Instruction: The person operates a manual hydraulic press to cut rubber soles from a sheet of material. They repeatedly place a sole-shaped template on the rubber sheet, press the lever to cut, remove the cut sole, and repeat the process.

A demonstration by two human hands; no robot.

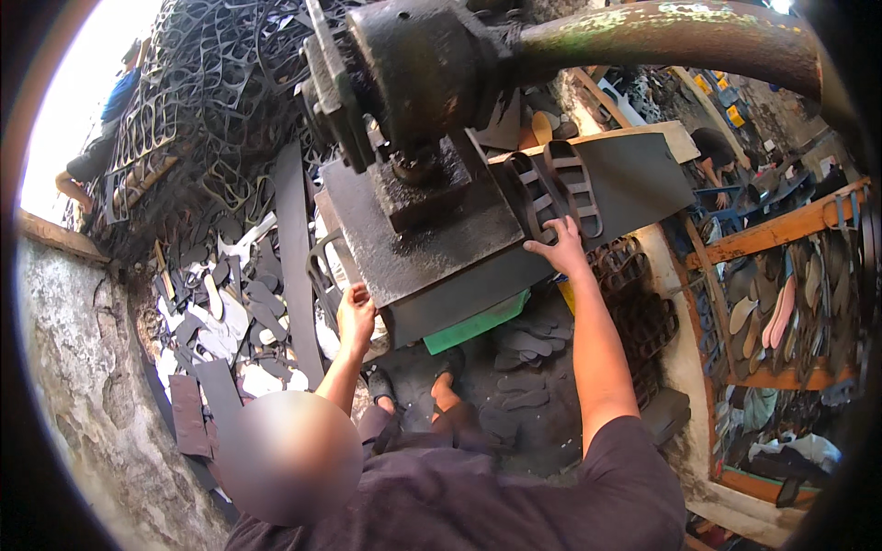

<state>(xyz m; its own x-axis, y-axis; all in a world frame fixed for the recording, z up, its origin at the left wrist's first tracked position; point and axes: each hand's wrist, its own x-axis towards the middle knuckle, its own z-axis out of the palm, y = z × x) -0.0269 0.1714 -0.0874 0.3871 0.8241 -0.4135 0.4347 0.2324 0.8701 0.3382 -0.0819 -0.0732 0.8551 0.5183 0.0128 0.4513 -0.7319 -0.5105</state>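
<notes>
A heavy dark press head [418,78] stands over a thick flat metal plate [432,248] at the middle. Under the plate lies a dark grey sheet [634,174], reaching out to the right. Two sole-shaped cutting dies [574,188] with cross bars rest on that sheet. My right hand [562,246] is open, thumb and fingers spread, with its fingertips at the near end of the dies. At the plate's left corner my left hand [356,317] has curled fingers; what they hold, if anything, is hidden. Another cutting die [323,266] sits just beyond it.
A tangle of cut-out sheet scraps [230,101] is piled at the back left, above loose offcuts [220,312]. A green board [476,323] juts out below the sheet. Cut soles [528,344] lie on the floor. Wooden racks [781,303] hold more soles at right. Another person [712,151] is at far right.
</notes>
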